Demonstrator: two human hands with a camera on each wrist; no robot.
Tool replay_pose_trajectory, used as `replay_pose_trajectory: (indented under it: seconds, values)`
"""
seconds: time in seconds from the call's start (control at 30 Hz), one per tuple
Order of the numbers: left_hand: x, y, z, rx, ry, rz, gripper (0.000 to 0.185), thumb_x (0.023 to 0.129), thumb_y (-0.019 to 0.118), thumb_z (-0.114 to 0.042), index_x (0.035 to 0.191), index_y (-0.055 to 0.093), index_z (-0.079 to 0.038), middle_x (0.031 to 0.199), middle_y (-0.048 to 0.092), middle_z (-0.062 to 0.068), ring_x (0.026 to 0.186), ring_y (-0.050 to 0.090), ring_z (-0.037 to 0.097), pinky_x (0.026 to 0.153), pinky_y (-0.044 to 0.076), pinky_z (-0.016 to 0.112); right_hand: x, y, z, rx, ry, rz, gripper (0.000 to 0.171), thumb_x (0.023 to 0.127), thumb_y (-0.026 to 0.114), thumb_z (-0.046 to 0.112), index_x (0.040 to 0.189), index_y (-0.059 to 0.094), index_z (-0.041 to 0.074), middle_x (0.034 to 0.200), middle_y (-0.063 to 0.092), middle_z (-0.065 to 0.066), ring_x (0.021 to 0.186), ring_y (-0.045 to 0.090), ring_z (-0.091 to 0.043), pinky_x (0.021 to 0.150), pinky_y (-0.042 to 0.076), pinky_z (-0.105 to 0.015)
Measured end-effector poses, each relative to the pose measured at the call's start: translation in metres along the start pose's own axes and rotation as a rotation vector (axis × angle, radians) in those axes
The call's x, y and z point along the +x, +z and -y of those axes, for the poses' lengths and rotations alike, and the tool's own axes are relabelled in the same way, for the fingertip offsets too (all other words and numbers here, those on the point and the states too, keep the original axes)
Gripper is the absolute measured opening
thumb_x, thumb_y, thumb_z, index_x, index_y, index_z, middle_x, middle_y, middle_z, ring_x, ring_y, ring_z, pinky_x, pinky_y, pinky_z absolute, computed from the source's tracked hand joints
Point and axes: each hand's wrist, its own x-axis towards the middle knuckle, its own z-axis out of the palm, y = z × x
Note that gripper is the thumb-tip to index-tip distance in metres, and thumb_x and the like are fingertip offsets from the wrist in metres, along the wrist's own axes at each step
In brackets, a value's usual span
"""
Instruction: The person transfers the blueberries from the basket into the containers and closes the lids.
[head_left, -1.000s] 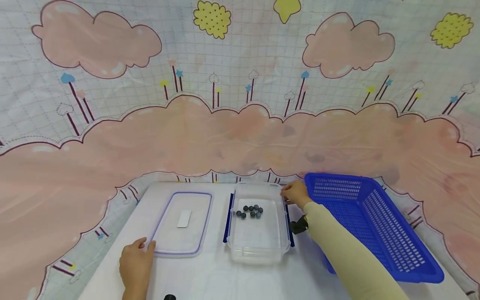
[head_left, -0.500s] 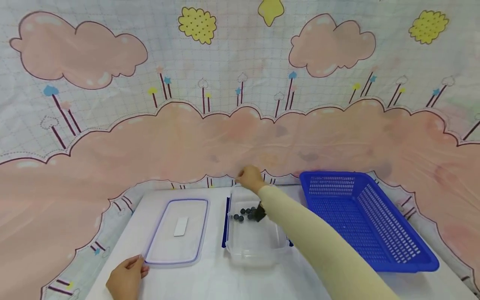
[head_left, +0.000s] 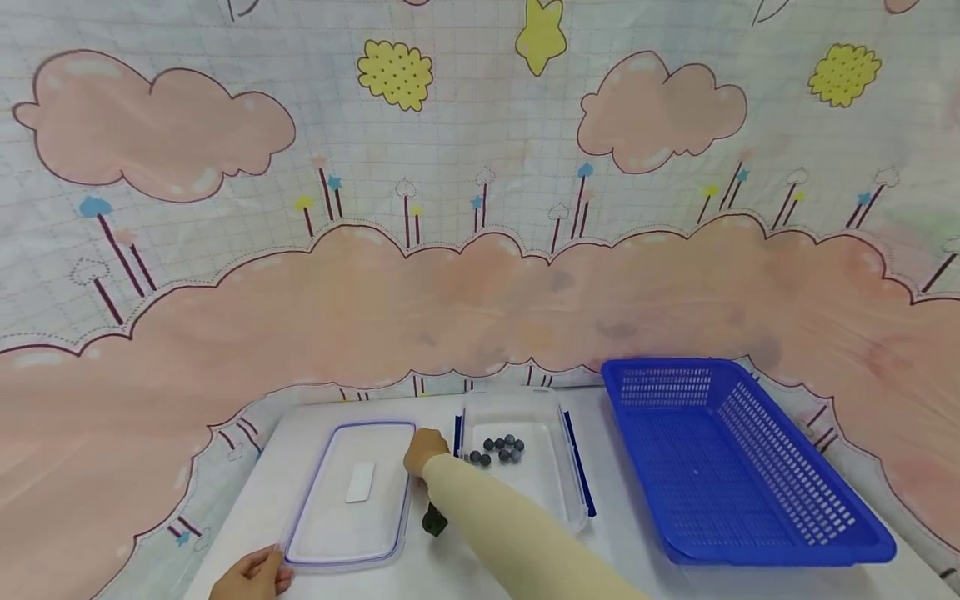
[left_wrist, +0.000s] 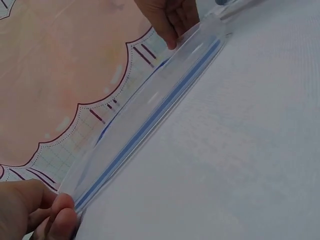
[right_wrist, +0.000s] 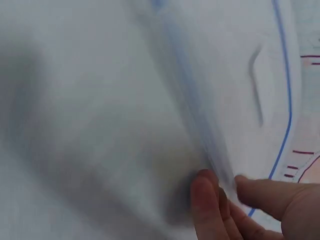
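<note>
A clear rectangular lid (head_left: 318, 525) with a blue sealing rim and a white label (head_left: 361, 482) lies at the left of the white table. My left hand (head_left: 251, 577) pinches its near left corner between thumb and fingers, plain in the left wrist view. At the far right corner, my right hand (head_left: 426, 450) holds the lid's edge; the right wrist view has thumb and fingers on either side of it. Right of the lid is a clear plastic container (head_left: 536, 412) with blue side clips (head_left: 580, 467) folded outward. Several blueberries (head_left: 504, 444) sit inside. My right sleeve covers its near left part.
A large blue plastic basket (head_left: 697, 442) stands at the table's right side. Behind the table hangs a patterned cloth (head_left: 480, 317). A black wrist strap piece (head_left: 434, 520) hangs under my right wrist.
My right hand has left the container's right side, passed over its far end and reached the lid's far right corner. My left hand has gone from the lid's left edge to gripping its near corner.
</note>
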Motion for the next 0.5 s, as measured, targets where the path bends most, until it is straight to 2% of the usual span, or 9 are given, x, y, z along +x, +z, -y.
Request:
replay_pose_trajectory:
  seconds: [0.1,0.3,0.37,0.5]
  values:
    - [-0.004,-0.002,-0.001,0.038,0.016,0.018,0.047,0.092,0.055,-0.013,0.121,0.052,0.023,0.059,0.066,0.001,0.05,0.065,0.012,0.049,0.054,0.022,0.003,0.0,-0.005,0.069,0.029,0.033,0.013,0.084,0.066,0.002,0.074,0.064,-0.007,0.066,0.065,-0.016,0.049,0.064,-0.021,0.048,0.055,-0.029]
    - [-0.011,-0.008,0.0,0.074,0.018,0.013,0.049,0.091,0.056,-0.021,0.119,0.058,0.019,0.062,0.068,0.001,0.056,0.068,0.014,0.051,0.053,0.022,0.003,-0.008,-0.009,0.067,0.031,0.107,0.014,0.076,0.071,0.002,0.068,0.061,-0.005,0.067,0.06,-0.011,0.048,0.06,-0.014,0.049,0.052,-0.023]
    - [-0.014,-0.011,-0.001,0.079,0.021,-0.007,0.049,0.091,0.056,-0.024,0.118,0.059,0.017,0.063,0.069,0.001,0.057,0.068,0.014,0.052,0.052,0.02,-0.001,-0.017,-0.007,0.178,0.05,0.154,0.014,0.076,0.071,0.0,0.069,0.059,-0.005,0.067,0.059,-0.011,0.049,0.06,-0.014,0.052,0.055,-0.024]
    - [-0.026,-0.016,-0.014,0.069,0.033,-0.041,0.049,0.093,0.059,-0.027,0.117,0.061,0.015,0.063,0.069,0.001,0.055,0.068,0.012,0.052,0.052,0.019,-0.01,-0.043,-0.001,0.488,0.106,0.253,0.012,0.081,0.069,-0.003,0.077,0.058,-0.004,0.068,0.062,-0.011,0.054,0.065,-0.017,0.06,0.059,-0.027]
